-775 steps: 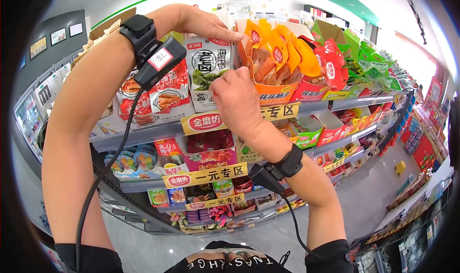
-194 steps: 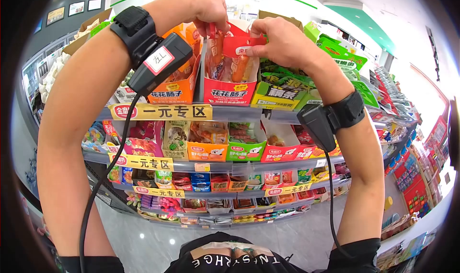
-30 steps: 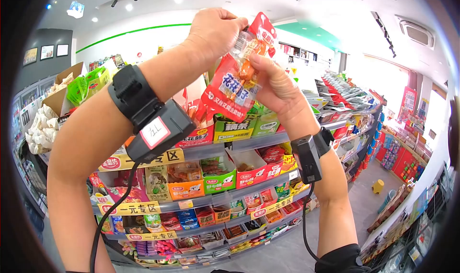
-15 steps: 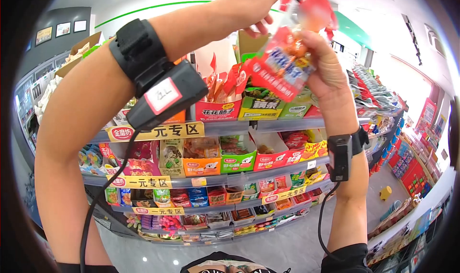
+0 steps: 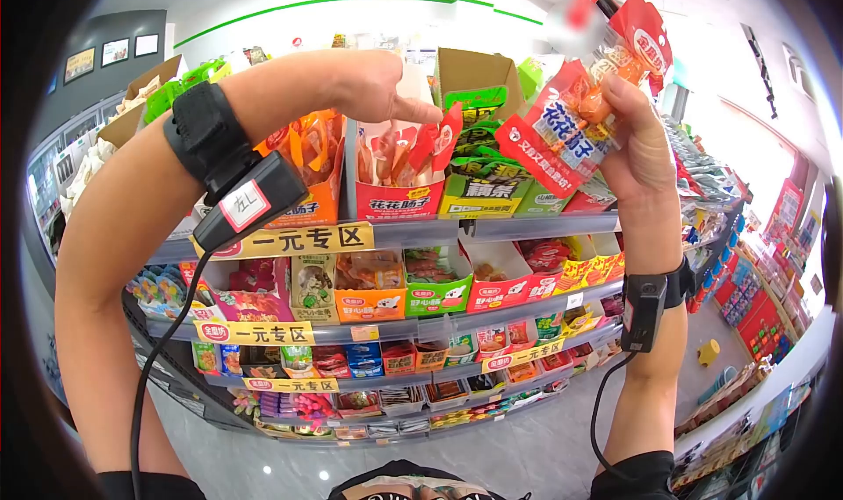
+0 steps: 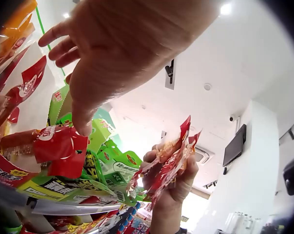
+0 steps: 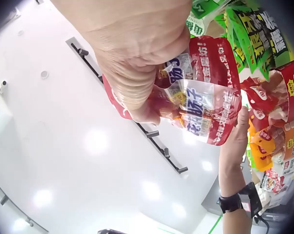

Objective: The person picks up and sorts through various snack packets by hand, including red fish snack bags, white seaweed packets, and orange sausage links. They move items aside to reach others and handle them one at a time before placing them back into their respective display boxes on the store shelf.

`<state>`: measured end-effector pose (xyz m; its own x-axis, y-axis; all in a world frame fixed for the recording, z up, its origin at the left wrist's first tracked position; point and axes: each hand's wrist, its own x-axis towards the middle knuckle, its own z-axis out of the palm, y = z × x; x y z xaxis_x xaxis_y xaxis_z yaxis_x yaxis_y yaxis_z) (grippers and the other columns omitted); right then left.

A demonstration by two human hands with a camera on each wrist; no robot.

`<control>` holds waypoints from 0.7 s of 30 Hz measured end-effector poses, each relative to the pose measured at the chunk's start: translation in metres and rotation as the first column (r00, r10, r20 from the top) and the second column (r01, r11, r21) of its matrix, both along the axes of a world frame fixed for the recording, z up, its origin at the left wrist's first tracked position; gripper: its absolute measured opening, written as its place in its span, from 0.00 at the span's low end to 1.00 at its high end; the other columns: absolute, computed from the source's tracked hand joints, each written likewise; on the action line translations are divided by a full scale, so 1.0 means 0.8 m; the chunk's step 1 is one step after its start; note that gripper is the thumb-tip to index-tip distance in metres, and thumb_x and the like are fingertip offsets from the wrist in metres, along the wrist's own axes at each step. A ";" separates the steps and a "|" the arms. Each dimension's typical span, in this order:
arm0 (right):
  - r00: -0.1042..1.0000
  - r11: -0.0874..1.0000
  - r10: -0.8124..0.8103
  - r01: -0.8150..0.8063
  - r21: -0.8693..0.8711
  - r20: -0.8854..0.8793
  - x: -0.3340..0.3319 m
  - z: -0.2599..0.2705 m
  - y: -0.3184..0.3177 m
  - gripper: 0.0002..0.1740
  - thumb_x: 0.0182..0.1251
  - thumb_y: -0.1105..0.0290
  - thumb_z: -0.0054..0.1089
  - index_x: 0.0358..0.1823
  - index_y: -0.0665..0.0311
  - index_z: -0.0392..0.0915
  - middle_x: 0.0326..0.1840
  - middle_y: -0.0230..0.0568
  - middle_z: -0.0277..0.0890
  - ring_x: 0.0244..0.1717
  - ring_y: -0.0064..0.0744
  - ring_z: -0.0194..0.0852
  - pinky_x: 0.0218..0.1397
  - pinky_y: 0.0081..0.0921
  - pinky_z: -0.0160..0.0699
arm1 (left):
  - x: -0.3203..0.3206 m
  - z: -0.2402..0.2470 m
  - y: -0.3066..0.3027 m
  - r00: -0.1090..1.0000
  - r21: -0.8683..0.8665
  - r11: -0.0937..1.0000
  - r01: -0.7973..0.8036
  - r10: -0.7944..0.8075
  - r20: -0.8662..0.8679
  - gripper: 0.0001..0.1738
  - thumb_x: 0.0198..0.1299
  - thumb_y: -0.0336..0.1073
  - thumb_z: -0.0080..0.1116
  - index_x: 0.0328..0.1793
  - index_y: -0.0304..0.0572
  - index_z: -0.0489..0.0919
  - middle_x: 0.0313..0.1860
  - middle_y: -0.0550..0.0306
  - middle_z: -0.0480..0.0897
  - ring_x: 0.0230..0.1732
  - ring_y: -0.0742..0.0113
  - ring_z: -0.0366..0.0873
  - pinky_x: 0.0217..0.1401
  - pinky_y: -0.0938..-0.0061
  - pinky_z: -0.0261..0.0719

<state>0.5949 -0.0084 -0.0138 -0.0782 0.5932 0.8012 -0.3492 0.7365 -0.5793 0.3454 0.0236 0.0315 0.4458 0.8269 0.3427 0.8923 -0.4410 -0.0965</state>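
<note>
My right hand (image 5: 639, 149) holds up red-and-clear sausage packets (image 5: 571, 136), its thumb across their front. In the right wrist view the packets (image 7: 200, 105) overlap each other under the thumb. My left hand (image 5: 373, 87) is over the red display box (image 5: 399, 200) on the top shelf, its thumb pointing right. Seen from the left wrist, its fingers (image 6: 64, 51) are spread and straight, and the thumb tip is right at the top of a red sausage packet (image 6: 59, 146) standing in the box. More red packets (image 5: 395, 153) stand in that box.
An orange box (image 5: 320, 179) of packets stands left of the red box, a yellow-green box (image 5: 487, 188) of green packets right of it. Lower shelves carry small snack boxes (image 5: 369, 298). A yellow price strip (image 5: 307, 238) runs along the shelf edge.
My right hand has carried the sausage packets right and away from the left hand. My left hand, at the packets a second ago, has come down over the red box.
</note>
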 end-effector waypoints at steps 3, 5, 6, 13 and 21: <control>1.000 1.000 -0.007 0.007 0.006 -0.007 -0.001 -0.001 0.000 0.19 0.53 0.68 0.60 0.45 0.65 0.69 0.41 0.35 0.74 0.41 0.26 0.73 0.49 0.26 0.72 | 0.007 -0.007 -0.010 0.997 -0.141 0.990 0.000 0.012 0.082 0.45 0.46 0.70 0.49 0.42 0.25 0.75 0.40 0.36 0.77 0.43 0.50 0.75 0.47 0.64 0.71; 1.000 1.000 -0.007 0.007 -0.001 0.000 -0.005 -0.001 -0.002 0.18 0.51 0.69 0.61 0.44 0.64 0.70 0.39 0.34 0.74 0.40 0.24 0.73 0.49 0.23 0.71 | 0.018 -0.011 -0.022 0.987 -0.221 0.975 0.028 0.007 0.158 0.44 0.46 0.70 0.48 0.41 0.27 0.76 0.40 0.38 0.77 0.41 0.52 0.75 0.47 0.63 0.70; 1.000 1.000 -0.006 0.006 -0.005 0.011 -0.008 0.000 -0.004 0.18 0.50 0.69 0.62 0.44 0.64 0.71 0.39 0.33 0.75 0.40 0.22 0.73 0.48 0.22 0.70 | 0.024 -0.016 -0.028 0.994 -0.146 0.989 0.030 -0.013 0.112 0.42 0.47 0.69 0.49 0.40 0.26 0.76 0.39 0.39 0.77 0.41 0.53 0.75 0.45 0.64 0.72; 0.995 0.999 -0.023 0.025 -0.024 0.099 -0.015 -0.004 -0.005 0.20 0.49 0.69 0.63 0.45 0.64 0.71 0.39 0.33 0.75 0.40 0.22 0.73 0.48 0.21 0.70 | 0.044 -0.037 -0.013 0.983 -0.069 0.996 -0.055 0.066 0.172 0.20 0.50 0.40 0.50 0.34 0.22 0.76 0.32 0.43 0.79 0.33 0.57 0.79 0.27 0.69 0.80; 0.991 0.999 -0.020 0.026 -0.039 0.136 -0.020 0.000 -0.010 0.21 0.49 0.69 0.63 0.45 0.65 0.71 0.40 0.34 0.75 0.42 0.23 0.73 0.49 0.22 0.70 | 0.009 -0.011 0.007 0.873 -0.057 0.998 -0.013 0.039 0.486 0.11 0.49 0.27 0.48 0.31 0.21 0.76 0.30 0.38 0.79 0.22 0.54 0.80 0.19 0.68 0.81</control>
